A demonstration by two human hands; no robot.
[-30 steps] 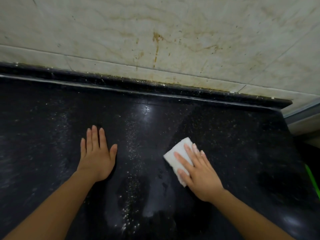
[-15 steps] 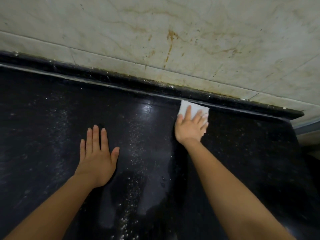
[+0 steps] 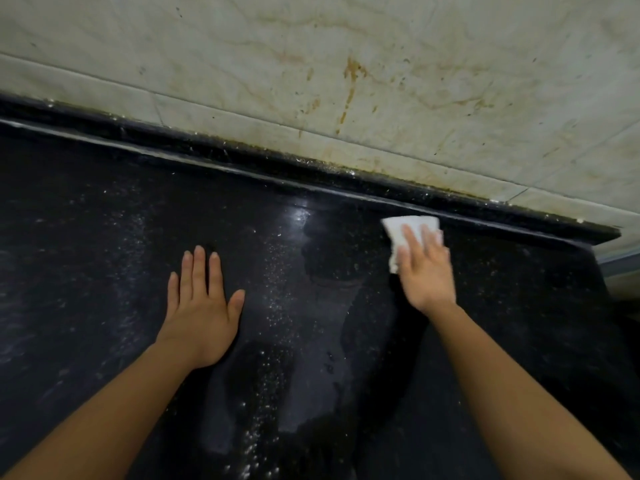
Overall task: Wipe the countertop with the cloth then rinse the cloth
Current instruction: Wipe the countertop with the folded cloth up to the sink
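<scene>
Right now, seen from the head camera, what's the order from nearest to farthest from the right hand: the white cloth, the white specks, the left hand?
1. White cloth: pressed under the right hand, by the back ledge.
2. White specks: scattered on the countertop between the two hands.
3. Left hand: flat on the countertop, left of the specks.
</scene>
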